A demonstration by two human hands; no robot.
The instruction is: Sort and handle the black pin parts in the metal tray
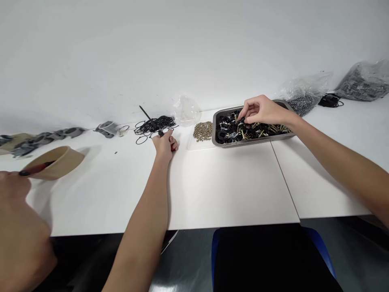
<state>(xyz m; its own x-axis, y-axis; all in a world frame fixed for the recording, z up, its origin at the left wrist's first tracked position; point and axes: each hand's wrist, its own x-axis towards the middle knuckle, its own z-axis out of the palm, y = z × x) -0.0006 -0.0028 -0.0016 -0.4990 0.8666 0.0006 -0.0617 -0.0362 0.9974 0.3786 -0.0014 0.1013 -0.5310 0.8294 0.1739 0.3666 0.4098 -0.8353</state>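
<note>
We have our left hand (164,142) stretched out to the far middle of the white table (231,190), its fingers clenched around a thin black-shafted tool (150,119) with a bit of red handle showing under the palm; the shaft points away and left over a tangle of black rubber rings (154,125). Our right hand (260,110) hangs over the metal tray (216,134) on the far right, thumb and forefinger pinched on one small black part (242,120) among the heap of black and brass pieces inside it.

The part looks light and rigid, small enough that we judge a fingertip pinch across its body is the only sensible hold; its smooth surface may slip, and neighbours may cling or tumble as it lifts. The rings seem soft and floppy, likely to snag on each other, so hooking one with the tool's tip should suit them better than fingers.

Just left of the tray lies a small pile of brass nuts (203,131). At the near left another person's hand (12,182) holds a dark stick by a tan cup (57,162).
</note>
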